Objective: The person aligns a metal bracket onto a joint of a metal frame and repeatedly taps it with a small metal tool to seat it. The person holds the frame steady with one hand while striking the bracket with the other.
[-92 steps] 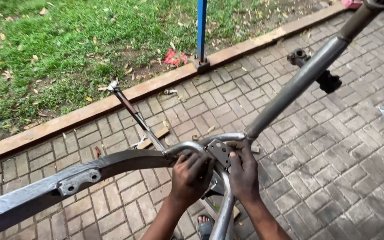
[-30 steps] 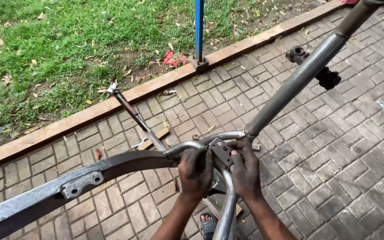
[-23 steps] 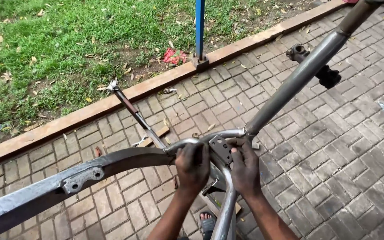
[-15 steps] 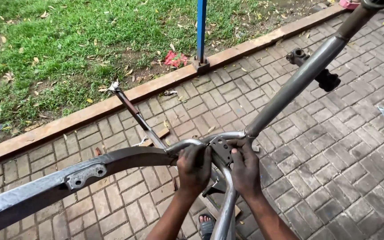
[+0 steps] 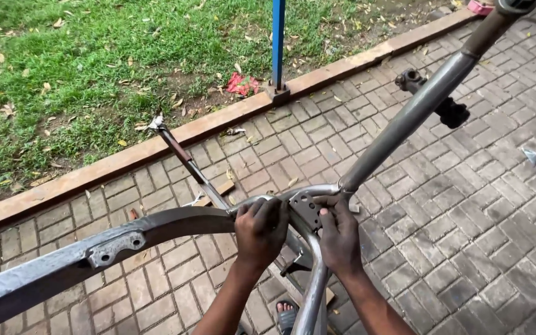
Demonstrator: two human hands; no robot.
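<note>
At the near left, your frame (image 5: 156, 232) begins as a wide, flat, curved bar of bare grey metal with a small bolted plate (image 5: 116, 243) on its side, and it sweeps right toward the middle of the scene, where it meets a bracket (image 5: 306, 209) with holes. Your left hand (image 5: 260, 229) is closed around the frame at that joint, fingers wrapped over the top. Just right of it, your right hand (image 5: 340, 234) grips the bracket and the tube (image 5: 310, 291) that runs down toward you; both hands are smudged dark. From the joint one long round tube (image 5: 417, 111) rises to the far right, past a black fitting (image 5: 432, 96) behind it. Behind the frame, one thin rusty rod (image 5: 187, 162) slants over the paving (image 5: 466, 236) toward the curb (image 5: 206, 127). A foot in a sandal (image 5: 285, 316) shows near, under the frame. Beyond the curb lie grass (image 5: 94, 68), one blue post (image 5: 278, 37) and one scrap of red litter (image 5: 242, 84). No container shows. Counted: two hands, one frame, one rod, one post.
</note>
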